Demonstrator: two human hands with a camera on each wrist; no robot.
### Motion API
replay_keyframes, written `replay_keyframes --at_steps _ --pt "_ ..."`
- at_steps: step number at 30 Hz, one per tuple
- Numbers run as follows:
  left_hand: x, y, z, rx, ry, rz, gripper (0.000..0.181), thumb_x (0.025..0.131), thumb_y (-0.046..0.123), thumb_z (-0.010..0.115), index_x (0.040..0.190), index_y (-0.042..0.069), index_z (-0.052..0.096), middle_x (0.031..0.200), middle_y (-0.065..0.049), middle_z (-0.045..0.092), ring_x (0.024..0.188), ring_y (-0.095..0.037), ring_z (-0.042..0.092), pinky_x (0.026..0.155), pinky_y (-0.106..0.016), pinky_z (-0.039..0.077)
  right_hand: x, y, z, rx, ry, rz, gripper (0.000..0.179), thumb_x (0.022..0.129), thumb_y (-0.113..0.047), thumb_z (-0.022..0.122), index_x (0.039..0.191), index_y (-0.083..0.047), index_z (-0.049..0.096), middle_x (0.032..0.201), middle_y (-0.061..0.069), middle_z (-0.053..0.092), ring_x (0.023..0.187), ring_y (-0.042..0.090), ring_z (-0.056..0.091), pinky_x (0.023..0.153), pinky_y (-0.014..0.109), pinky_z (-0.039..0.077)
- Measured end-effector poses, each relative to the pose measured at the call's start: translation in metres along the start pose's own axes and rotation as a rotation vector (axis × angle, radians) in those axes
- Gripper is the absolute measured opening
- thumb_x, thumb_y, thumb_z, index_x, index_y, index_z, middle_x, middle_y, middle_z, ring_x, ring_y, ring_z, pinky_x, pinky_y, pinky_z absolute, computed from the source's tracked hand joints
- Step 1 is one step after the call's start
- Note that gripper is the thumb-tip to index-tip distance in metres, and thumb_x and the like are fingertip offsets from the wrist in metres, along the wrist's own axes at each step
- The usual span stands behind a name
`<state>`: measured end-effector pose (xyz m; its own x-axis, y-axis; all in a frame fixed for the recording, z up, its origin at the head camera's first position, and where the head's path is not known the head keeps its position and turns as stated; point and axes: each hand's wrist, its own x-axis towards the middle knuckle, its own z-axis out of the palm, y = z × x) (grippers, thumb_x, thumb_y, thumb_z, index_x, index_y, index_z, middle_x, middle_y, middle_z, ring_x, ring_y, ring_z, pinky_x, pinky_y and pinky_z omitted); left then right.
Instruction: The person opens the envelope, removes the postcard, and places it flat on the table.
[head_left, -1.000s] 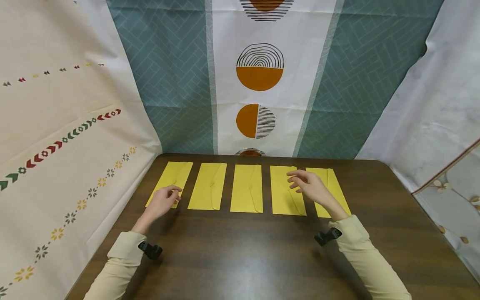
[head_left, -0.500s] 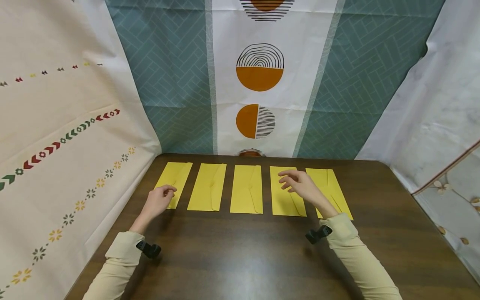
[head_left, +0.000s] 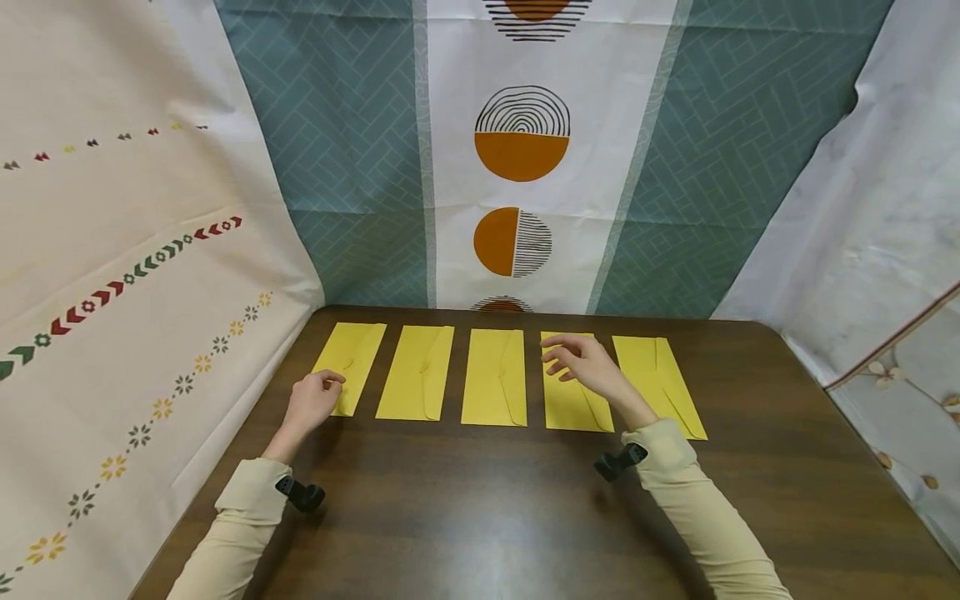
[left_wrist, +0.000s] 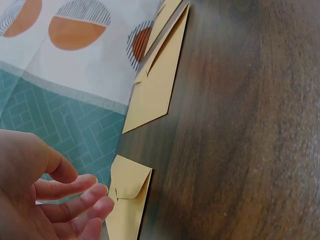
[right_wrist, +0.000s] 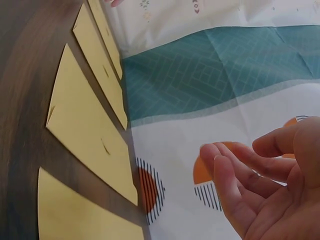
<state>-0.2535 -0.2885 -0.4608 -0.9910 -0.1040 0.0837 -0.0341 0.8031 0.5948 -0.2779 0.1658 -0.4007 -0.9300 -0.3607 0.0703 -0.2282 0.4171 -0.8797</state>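
Observation:
Several yellow envelopes lie flat in a row along the far side of the brown table, flaps up. My left hand [head_left: 313,398] hovers over the near left part of the leftmost envelope [head_left: 351,354], fingers loosely bent, holding nothing. Above the envelope second from the right [head_left: 573,404] is my right hand [head_left: 588,367], fingers relaxed and nothing between them. In the right wrist view the thumb and fingers stand apart, raised over the row. The middle envelope [head_left: 493,379] and the rightmost envelope [head_left: 660,383] lie to either side, the latter just right of my right forearm.
The dark wooden table [head_left: 480,508] reaches toward me in front of the row. A patterned cloth [head_left: 517,192] hangs right behind its far edge. A cream cloth [head_left: 150,333] hangs at the left and a white cloth [head_left: 885,250] at the right.
My right hand has drifted left, from between the two rightmost envelopes to over the second from the right. My left hand has shifted slightly left. The envelopes have stayed in place.

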Motion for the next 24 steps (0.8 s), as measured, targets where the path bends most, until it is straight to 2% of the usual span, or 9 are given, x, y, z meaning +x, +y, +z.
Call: replay_keyframes --at_steps 7,10,13,18,21,24 --pt "0.002 -0.004 -0.001 0.017 0.023 -0.062 0.034 0.094 0.015 0.045 0.111 -0.005 0.067 0.109 -0.029 0.067 0.092 -0.038 0.064 0.069 -0.041 0.05 0.006 -0.008 0.005 0.02 -0.022 0.002 0.031 0.102 -0.019 0.048 0.127 -0.004 0.058 0.108 0.019 0.068 0.091 0.029 0.069 0.077 0.037 0.057" --pt "0.003 -0.005 -0.003 0.012 0.049 -0.095 0.032 0.094 0.016 0.048 0.11 -0.006 0.067 0.106 -0.028 0.067 0.092 -0.04 0.064 0.07 -0.043 0.05 0.008 -0.011 0.007 0.026 -0.04 -0.002 0.033 0.102 -0.018 0.047 0.127 0.0 0.057 0.107 0.02 0.068 0.088 0.023 0.069 0.078 0.038 0.057" --pt "0.006 -0.006 -0.005 0.005 0.074 -0.102 0.03 0.092 0.015 0.052 0.106 -0.006 0.067 0.103 -0.027 0.068 0.092 -0.041 0.064 0.072 -0.045 0.049 0.01 -0.011 0.01 0.034 -0.05 0.001 0.032 0.102 -0.017 0.047 0.127 0.001 0.058 0.107 0.022 0.068 0.086 0.02 0.068 0.078 0.041 0.057" --pt "0.009 -0.008 -0.007 -0.004 0.077 -0.111 0.03 0.09 0.016 0.053 0.103 -0.007 0.068 0.103 -0.028 0.068 0.096 -0.042 0.062 0.076 -0.046 0.048 0.012 -0.011 0.014 0.038 -0.064 0.0 0.031 0.102 -0.018 0.048 0.124 0.0 0.06 0.109 0.024 0.067 0.083 0.018 0.068 0.078 0.038 0.057" --pt "0.01 -0.009 -0.008 0.002 0.073 -0.125 0.031 0.09 0.015 0.053 0.104 -0.007 0.068 0.104 -0.028 0.068 0.096 -0.042 0.061 0.075 -0.045 0.047 0.014 -0.012 0.015 0.047 -0.07 -0.003 0.031 0.102 -0.017 0.048 0.124 0.0 0.06 0.11 0.027 0.066 0.085 0.021 0.068 0.08 0.043 0.057" --pt "0.012 -0.01 -0.01 0.012 0.068 -0.125 0.031 0.089 0.015 0.053 0.105 -0.008 0.068 0.105 -0.028 0.067 0.096 -0.042 0.06 0.075 -0.046 0.047 0.017 -0.012 0.017 0.05 -0.083 -0.01 0.032 0.102 -0.016 0.047 0.128 0.0 0.057 0.115 0.026 0.064 0.094 0.031 0.067 0.085 0.05 0.055"
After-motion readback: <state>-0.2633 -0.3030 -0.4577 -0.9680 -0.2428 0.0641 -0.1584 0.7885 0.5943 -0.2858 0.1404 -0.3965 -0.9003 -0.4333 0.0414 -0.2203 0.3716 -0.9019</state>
